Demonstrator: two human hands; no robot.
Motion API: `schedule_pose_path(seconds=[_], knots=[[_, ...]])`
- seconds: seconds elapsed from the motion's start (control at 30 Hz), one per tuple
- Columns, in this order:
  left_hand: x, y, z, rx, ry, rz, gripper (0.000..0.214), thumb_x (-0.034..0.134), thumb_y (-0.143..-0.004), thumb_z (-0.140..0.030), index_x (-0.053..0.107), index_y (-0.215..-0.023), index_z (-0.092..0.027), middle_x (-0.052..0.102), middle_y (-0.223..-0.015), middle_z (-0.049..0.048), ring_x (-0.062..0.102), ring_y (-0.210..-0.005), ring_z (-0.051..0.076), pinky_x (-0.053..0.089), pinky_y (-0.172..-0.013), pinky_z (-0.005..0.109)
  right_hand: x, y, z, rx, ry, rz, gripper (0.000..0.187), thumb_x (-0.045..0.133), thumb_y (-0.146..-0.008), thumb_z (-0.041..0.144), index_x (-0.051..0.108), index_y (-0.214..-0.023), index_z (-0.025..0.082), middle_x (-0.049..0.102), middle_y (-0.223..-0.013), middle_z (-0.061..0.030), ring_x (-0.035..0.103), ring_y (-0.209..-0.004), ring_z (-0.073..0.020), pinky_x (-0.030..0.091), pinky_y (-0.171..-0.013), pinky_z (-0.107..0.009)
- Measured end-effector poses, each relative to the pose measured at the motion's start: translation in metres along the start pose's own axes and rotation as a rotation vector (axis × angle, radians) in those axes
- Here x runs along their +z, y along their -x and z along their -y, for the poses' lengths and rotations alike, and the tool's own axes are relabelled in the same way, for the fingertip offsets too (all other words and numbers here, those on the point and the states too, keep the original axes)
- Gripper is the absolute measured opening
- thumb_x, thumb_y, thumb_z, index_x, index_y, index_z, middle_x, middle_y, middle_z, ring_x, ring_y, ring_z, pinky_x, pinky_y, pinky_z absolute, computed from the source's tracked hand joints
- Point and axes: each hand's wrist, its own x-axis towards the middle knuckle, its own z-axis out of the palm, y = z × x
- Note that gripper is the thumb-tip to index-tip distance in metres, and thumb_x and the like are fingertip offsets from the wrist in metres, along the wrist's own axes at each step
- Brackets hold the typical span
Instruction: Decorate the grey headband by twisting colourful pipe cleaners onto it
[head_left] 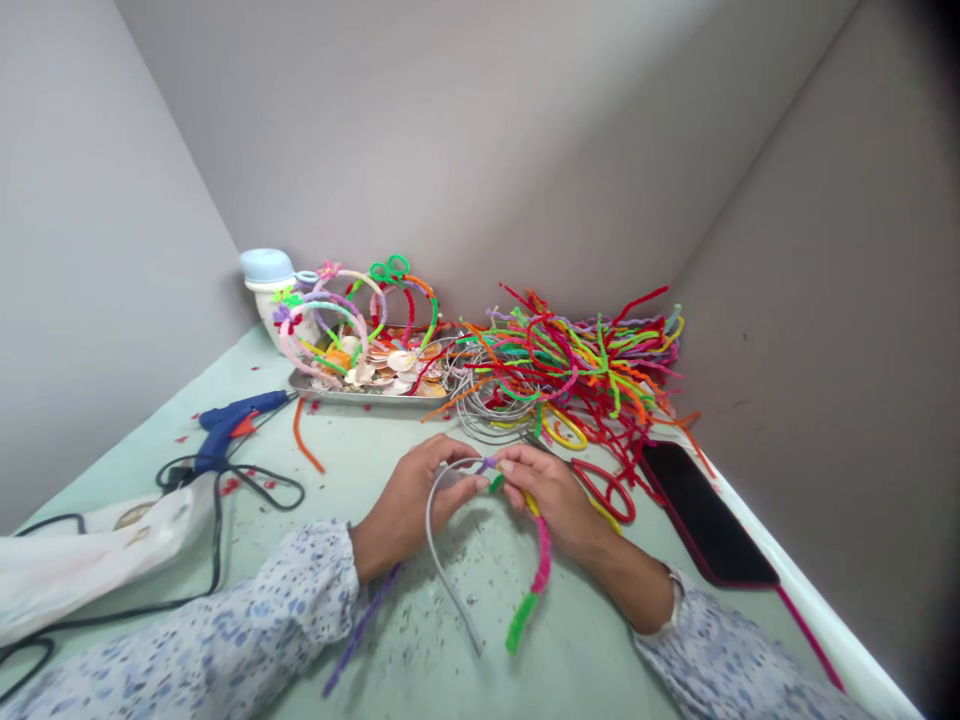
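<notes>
Headband (437, 535), crown between left hand (409, 505) and right hand (544, 500), ends toward body

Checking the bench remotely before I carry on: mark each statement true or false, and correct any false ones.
1. A blue hot glue gun lies left of the left hand. True.
2. The right hand holds scissors. False: its fingers grip the end of a grey headband.
3. Seashells lie in a metal tray. True.
4. A black smartphone lies left of both hands. False: it lies to their right.
5. The pipe cleaner wound on the headband is one colour. False: it shows pink, yellow and green.
</notes>
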Motion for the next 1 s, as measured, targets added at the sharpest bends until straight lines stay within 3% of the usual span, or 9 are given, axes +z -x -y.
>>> schedule_pose_path(seconds=[0.37, 1.0], knots=[[0.002, 0.001, -0.001, -0.030, -0.124, 0.038, 0.014, 0.058, -0.083, -0.029, 0.068, -0.082, -0.019, 0.070, -0.078, 0.0018, 0.060, -0.075, 0.017, 0.041, -0.073, 0.027, 0.004, 0.002, 0.001, -0.007, 0.127, 0.062, 0.019, 0.054, -0.084, 0.034, 0.059, -0.087, 0.017, 0.049, -0.048, 0.0060, 0.041, -0.044, -0.0092, 0.033, -0.049, -0.022], [0.004, 0.005, 0.011, 0.268, -0.296, 0.011, 0.005, 0.055, -0.083, -0.018, 0.058, -0.079, -0.018, 0.060, -0.072, 0.0001, 0.052, -0.074, 0.016, 0.039, -0.076, 0.031, -0.002, 0.000, 0.003, 0.072, 0.109, 0.151, 0.018, 0.056, -0.083, 0.033, 0.060, -0.083, 0.016, 0.048, -0.046, 0.0069, 0.036, -0.039, -0.0058, 0.025, -0.040, -0.018]])
